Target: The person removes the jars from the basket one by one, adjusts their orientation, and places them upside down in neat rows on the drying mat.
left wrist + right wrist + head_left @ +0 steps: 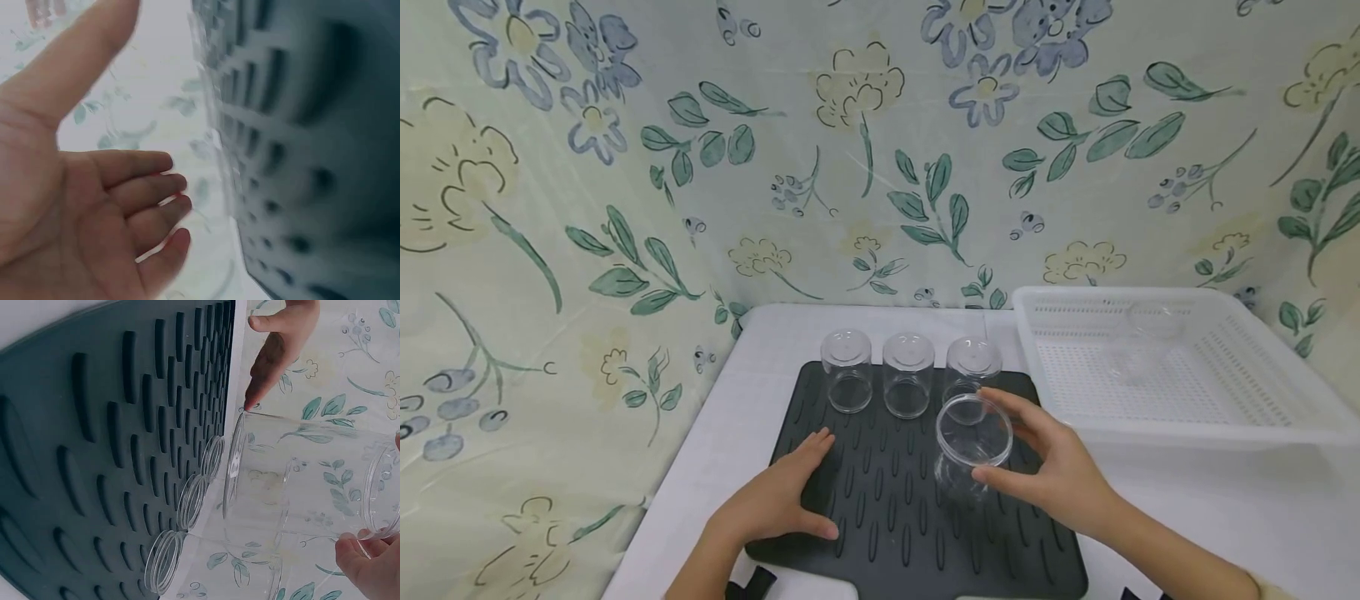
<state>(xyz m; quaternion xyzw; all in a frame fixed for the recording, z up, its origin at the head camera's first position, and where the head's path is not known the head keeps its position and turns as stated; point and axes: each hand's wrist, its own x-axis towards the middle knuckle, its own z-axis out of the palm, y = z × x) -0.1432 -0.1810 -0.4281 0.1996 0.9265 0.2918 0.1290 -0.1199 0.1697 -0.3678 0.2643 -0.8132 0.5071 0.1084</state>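
Note:
My right hand (1048, 467) grips a clear glass jar (312, 475) near its ridged rim, thumb on one side and fingers on the other. The jar is held mouth up over a black ridged mat (910, 517), its flat base close to the mat. Three similar jars stand mouth down in a row along the mat's far edge: a left jar (847, 371), a middle jar (908, 375) and a right jar (973, 358), partly behind the held one. Over the mat's left side, my left hand (782, 492) is spread with nothing in it.
A white perforated plastic basket (1285, 417) sits on the white table at the right, with a clear jar (1153, 321) inside. Floral cloth (820, 208) hangs behind and to the left. A black strap (751, 583) shows at the bottom edge.

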